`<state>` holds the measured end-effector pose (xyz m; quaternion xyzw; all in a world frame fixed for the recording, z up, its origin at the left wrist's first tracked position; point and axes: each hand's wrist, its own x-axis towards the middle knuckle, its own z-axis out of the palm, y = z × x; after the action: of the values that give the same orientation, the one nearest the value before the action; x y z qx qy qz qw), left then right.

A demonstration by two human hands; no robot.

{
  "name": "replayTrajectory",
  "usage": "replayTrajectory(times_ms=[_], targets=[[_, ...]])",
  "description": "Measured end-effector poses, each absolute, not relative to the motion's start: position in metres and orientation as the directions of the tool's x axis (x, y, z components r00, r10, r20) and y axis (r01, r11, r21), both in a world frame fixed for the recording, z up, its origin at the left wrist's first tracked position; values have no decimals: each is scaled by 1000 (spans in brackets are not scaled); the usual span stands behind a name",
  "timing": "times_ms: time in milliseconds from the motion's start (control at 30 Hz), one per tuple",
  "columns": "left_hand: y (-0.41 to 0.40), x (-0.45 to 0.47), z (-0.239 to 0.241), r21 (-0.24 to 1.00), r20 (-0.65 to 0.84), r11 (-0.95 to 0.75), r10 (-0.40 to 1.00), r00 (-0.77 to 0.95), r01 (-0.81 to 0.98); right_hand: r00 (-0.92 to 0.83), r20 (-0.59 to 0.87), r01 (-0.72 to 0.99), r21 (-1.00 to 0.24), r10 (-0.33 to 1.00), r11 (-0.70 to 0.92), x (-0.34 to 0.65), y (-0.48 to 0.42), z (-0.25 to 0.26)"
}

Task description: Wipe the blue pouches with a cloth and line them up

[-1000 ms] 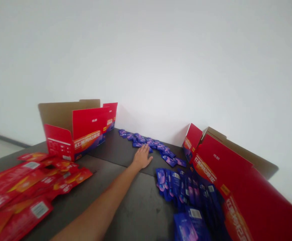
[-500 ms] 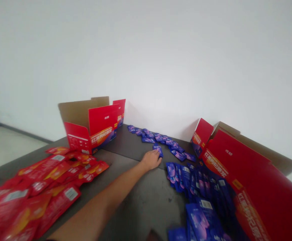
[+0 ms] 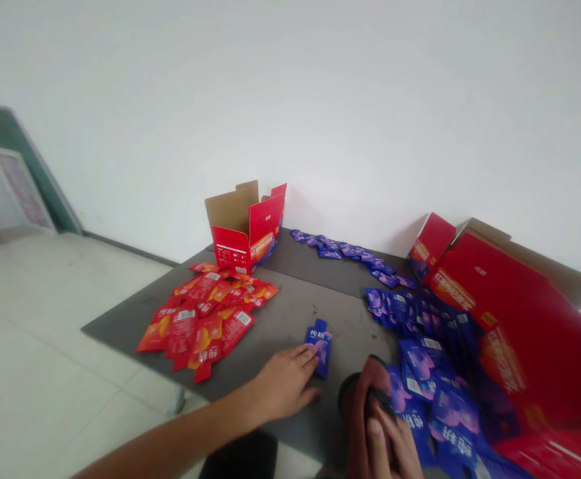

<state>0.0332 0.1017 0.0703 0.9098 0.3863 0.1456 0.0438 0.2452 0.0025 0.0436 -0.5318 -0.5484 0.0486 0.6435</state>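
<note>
My left hand point(image 3: 286, 381) lies palm down on the table, its fingers stretched out flat with the tips on the left side of a blue pouch point(image 3: 319, 351). That pouch lies face up, its narrow spout end pointing away from me. At the lower edge my right hand point(image 3: 387, 436) is closed around a reddish-brown cloth point(image 3: 366, 406) with dark edges; its exact kind is unclear. Just beyond and to the right of the right hand is a heap of blue pouches point(image 3: 423, 359).
Red pouches point(image 3: 215, 309) are piled on the left of the grey table point(image 3: 290, 299). An open red carton point(image 3: 233, 251) stands behind them. A larger red carton point(image 3: 514, 319) is at right. A row of blue pouches point(image 3: 353, 251) lies along the white wall point(image 3: 320, 120).
My left hand has come back toward me, and a blue pouch now lies under its fingertips. The right hand with the cloth has come into view. The camera view has shifted left and down.
</note>
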Motion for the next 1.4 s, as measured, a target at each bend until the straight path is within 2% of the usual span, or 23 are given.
replayTrajectory(times_ms=[67, 167, 333, 467, 567, 700, 833, 933, 1000, 1133, 1267, 1400], targets=[[68, 15, 66, 198, 248, -683, 729, 638, 703, 371, 617, 508, -761, 694, 404, 246, 7, 43], [33, -1, 59, 141, 281, -660, 741, 610, 738, 322, 550, 508, -787, 771, 349, 247, 11, 43], [12, -5, 53, 74, 375, -635, 732, 569, 769, 314, 480, 497, -818, 819, 289, 246, 13, 46], [7, -3, 45, 98, 460, -666, 689, 560, 739, 297, 454, 506, -821, 840, 265, 242, 16, 51], [3, -3, 35, 124, 521, -680, 665, 536, 723, 213, 415, 536, -807, 885, 249, 241, 21, 61], [1, -5, 23, 131, 578, -712, 620, 530, 690, 35, 438, 627, -709, 898, 321, 234, 31, 86], [3, -10, 16, 123, 609, -774, 553, 569, 621, -221, 495, 698, -522, 840, 491, 211, 40, 104], [6, -11, 18, 145, 602, -779, 558, 571, 610, -521, 358, 669, -392, 775, 631, 194, 48, 104], [8, -10, 23, 180, 605, -763, 583, 542, 620, -604, 282, 650, -367, 745, 666, 189, 58, 100], [9, -6, 31, 238, 626, -754, 601, 497, 613, -560, 277, 705, -336, 781, 624, 198, 96, 92], [13, -6, 32, 253, 633, -752, 605, 484, 608, -495, 276, 802, -222, 824, 555, 210, 138, 90], [17, -8, 30, 259, 649, -793, 566, 509, 552, -386, 375, 856, -196, 843, 479, 212, 136, 96]])
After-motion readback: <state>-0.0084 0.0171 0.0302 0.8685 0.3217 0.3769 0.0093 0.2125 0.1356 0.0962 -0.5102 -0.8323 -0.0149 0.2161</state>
